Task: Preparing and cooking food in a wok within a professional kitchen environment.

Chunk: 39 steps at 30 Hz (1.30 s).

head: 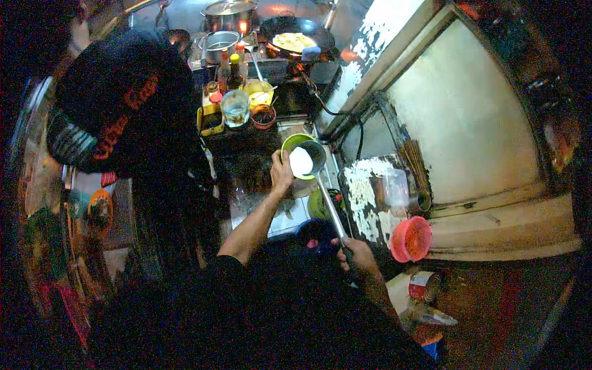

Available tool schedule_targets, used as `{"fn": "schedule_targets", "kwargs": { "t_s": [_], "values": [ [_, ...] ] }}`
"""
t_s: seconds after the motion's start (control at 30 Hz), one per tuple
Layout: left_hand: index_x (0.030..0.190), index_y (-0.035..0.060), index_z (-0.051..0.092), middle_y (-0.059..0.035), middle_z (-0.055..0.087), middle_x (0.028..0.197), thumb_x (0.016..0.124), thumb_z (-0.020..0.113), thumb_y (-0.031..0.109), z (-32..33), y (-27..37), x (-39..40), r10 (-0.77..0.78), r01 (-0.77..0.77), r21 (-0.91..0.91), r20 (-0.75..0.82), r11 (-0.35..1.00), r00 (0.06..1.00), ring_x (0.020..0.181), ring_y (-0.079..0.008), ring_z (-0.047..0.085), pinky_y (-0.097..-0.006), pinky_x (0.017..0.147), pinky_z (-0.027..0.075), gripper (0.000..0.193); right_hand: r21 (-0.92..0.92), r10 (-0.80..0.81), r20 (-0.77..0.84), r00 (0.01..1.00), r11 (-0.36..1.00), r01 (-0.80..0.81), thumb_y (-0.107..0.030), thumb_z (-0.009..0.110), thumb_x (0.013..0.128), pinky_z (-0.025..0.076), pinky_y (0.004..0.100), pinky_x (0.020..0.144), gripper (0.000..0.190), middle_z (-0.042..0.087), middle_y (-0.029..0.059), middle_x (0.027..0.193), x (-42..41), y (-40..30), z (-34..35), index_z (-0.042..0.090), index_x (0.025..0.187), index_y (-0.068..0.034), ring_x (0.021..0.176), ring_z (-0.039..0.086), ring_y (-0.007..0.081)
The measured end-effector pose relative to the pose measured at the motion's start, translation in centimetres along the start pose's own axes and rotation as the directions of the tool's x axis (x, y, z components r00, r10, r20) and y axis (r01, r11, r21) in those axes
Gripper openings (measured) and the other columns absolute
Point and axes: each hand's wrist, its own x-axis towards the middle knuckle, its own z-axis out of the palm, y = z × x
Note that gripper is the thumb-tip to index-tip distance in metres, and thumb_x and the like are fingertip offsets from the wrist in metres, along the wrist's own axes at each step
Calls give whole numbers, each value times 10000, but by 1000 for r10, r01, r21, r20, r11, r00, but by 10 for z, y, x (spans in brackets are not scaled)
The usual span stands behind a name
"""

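Observation:
My left hand (281, 170) grips the left side of a yellow-green bowl (289, 140) that holds something white (300, 162). A long-handled metal ladle (329, 201) slants up from my right hand (355, 252), which is closed around its handle. The ladle's dark round head lies in the right part of the bowl. Farther off, a black wok (319, 34) with yellowish food (293, 42) stands over a lit burner. Whether the white content is powder or liquid, I cannot tell.
Bottles (235, 74), a clear tub (235, 108) and a small reddish bowl (263, 117) stand beyond my left hand. Pots (230, 17) are on the stove. A person in dark clothes (125, 101) is close at left. A pink-red basket (410, 239) lies at right.

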Motion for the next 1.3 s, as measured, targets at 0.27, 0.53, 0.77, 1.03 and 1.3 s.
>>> {"fn": "schedule_targets", "kwargs": {
  "t_s": [0.27,0.53,0.77,1.03,1.3],
  "values": [
    [1250,76,403,-236,551,1147,934,300,513,17,52,94,-7,9,-93,18,996,1000,1044,-431,525,-473,876,398,548,9,-44,-1,999,999,44,-290,504,928,405,268,380,293,525,27,609,52,-82,-3,584,1073,-48,422,488,137],
    [1239,77,417,-237,550,1146,940,268,509,52,72,155,-23,25,-96,24,995,999,1068,-429,511,-484,903,380,546,-630,-493,-138,859,713,308,-278,550,907,370,226,446,276,537,-24,632,106,-139,-28,610,1016,-32,497,437,45],
    [1302,88,385,-246,536,1183,925,278,541,90,91,191,-91,91,4,45,996,995,1098,-424,505,-463,926,379,599,-452,-330,-166,929,863,225,-267,522,926,353,231,356,257,473,-14,545,157,-163,-59,594,899,-22,385,437,67],
    [1281,73,385,-261,546,1151,934,267,530,126,87,206,-48,47,-21,-40,999,998,1070,-433,513,-469,905,383,585,-14,38,33,999,999,-38,-293,430,954,350,239,342,339,496,35,562,171,-210,-92,570,1070,-7,372,456,112],
    [1254,43,411,-228,524,1177,948,260,504,159,97,230,-68,61,-123,-54,990,996,1096,-383,499,-418,929,367,574,-67,-2,35,999,998,5,-272,440,953,351,226,349,328,496,29,575,171,-247,-112,562,1077,6,367,445,107]
  ]
}}
